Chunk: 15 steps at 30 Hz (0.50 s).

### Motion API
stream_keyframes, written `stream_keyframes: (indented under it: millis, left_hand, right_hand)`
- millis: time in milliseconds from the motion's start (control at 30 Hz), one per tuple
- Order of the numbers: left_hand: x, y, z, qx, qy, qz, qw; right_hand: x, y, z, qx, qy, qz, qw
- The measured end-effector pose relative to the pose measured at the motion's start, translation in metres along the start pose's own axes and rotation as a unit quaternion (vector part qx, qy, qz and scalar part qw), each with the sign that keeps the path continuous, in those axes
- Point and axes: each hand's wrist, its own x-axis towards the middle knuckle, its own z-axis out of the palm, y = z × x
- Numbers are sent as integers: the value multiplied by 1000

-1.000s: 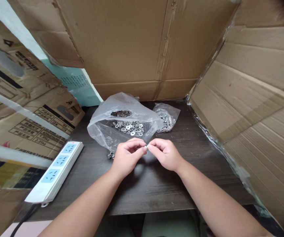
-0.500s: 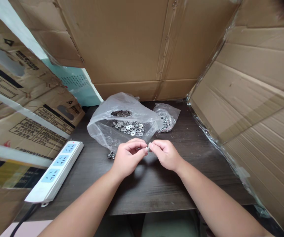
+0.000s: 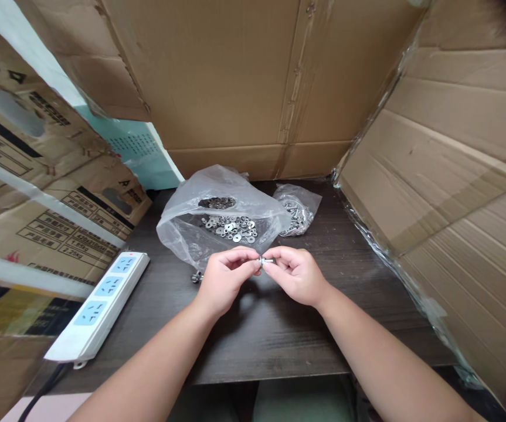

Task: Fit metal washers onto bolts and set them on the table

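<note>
My left hand [image 3: 228,274] and my right hand [image 3: 295,273] meet fingertip to fingertip above the dark table. Pinched between them is a small silver bolt [image 3: 268,261], lying roughly level, with what looks like a washer or nut near my left fingertips. The fingers cover much of it. Just beyond my hands, an open plastic bag [image 3: 180,234] holds many metal washers and nuts [image 3: 230,227]. Beside my left hand some bolts [image 3: 197,276] lie on the table, partly hidden by that hand.
A second, smaller clear bag [image 3: 299,209] of bolts sits behind my right hand. At the left lies a white power strip [image 3: 98,305] with a black cord. Cardboard walls [image 3: 235,88] enclose the back and sides of the dark table [image 3: 349,328].
My right fingers have shifted slightly along the bolt, and more of its shank now shows between them. My left hand has barely moved.
</note>
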Motion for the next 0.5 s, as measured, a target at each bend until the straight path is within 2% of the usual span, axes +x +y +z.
stream_keyframes:
  millis: [233, 500]
  left_hand:
    - [-1, 7, 2, 52, -7, 34, 998]
    - [-2, 10, 3, 83, -22, 39, 996]
  right_hand:
    - [1, -4, -2, 33, -24, 47, 998]
    - [4, -3, -4, 24, -32, 31, 999]
